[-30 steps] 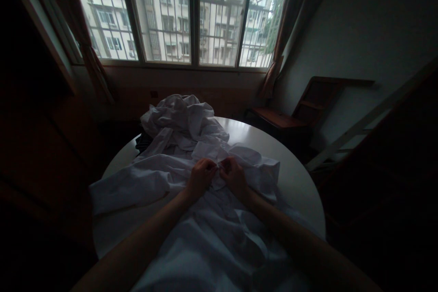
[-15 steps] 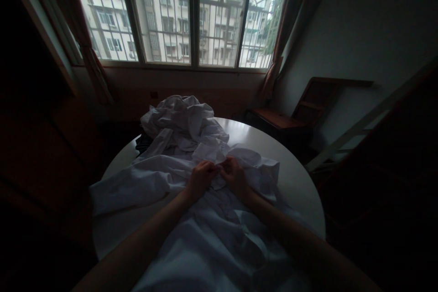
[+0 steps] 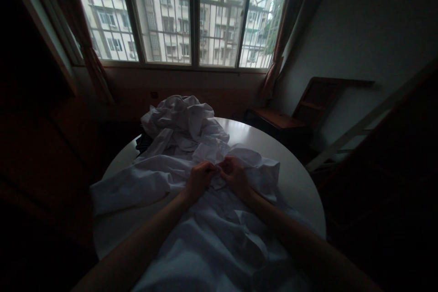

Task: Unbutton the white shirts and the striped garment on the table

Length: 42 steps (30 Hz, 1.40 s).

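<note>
A white shirt (image 3: 195, 232) lies spread over the round table, its collar end away from me and its sleeves out to both sides. Near the collar, my left hand (image 3: 201, 178) pinches the shirt's fabric with closed fingertips. My right hand (image 3: 233, 174) is closed on the same spot from the other side, the fingertips of both hands almost meeting. Whether a button sits between them is too small and dark to tell. The shirt's lower part hangs toward me, beneath my forearms.
Beyond the shirt, a heap of crumpled white clothes (image 3: 181, 118) rests on the white round table (image 3: 273, 146). A wooden chair (image 3: 280, 118) stands behind it to the right, near a pale ladder-like frame (image 3: 356, 132). A barred window (image 3: 164, 18) fills the back wall.
Both hands stay at the same place on the shirt, with only slight finger movement. The clothes heap and the rest of the shirt have not visibly moved.
</note>
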Each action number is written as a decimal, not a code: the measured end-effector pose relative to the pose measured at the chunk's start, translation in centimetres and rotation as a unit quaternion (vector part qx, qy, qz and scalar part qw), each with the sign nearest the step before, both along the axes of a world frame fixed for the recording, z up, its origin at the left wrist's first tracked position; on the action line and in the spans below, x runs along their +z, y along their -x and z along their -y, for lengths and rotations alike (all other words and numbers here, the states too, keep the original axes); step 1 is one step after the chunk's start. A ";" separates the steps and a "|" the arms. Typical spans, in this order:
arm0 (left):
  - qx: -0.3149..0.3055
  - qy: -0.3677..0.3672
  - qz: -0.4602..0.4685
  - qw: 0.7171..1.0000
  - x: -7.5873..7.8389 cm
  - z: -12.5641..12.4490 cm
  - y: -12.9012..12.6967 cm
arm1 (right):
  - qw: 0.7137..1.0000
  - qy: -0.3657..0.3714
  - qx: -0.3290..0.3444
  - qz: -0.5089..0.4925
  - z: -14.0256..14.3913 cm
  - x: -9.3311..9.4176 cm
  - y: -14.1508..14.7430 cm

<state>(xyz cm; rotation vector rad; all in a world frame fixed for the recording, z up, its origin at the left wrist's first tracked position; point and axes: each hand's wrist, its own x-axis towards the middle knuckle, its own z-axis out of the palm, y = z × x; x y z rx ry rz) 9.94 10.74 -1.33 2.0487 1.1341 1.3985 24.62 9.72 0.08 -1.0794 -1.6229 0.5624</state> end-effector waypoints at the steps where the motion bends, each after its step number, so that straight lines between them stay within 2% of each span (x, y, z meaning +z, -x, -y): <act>1: 0.001 0.001 -0.001 1.000 0.0 0.0 0.0 | 1.000 -0.001 0.000 0.001 0.0 0.1 0.0; 12: -0.002 -0.005 -0.005 1.000 0.3 0.3 0.1 | 0.999 0.022 0.016 -0.045 -0.2 0.4 -0.1; 19: -0.009 -0.048 -0.031 0.998 0.7 0.7 0.2 | 0.998 0.029 0.020 -0.057 -0.3 0.2 0.0; 24: -0.012 -0.061 -0.045 0.997 0.5 0.7 0.3 | 0.996 0.047 0.038 -0.063 -0.4 0.1 -0.2; 29: 0.013 -0.051 -0.043 0.998 0.1 0.6 0.2 | 0.994 0.062 0.060 -0.064 -0.4 0.1 -0.3; 34: -0.027 -0.066 -0.061 0.996 0.2 0.6 0.3 | 0.992 0.073 0.072 -0.069 -0.2 0.4 -0.4; 42: -0.046 -0.084 -0.086 0.992 0.3 0.6 0.4 | 0.992 0.070 0.080 -0.064 -0.5 0.1 -0.6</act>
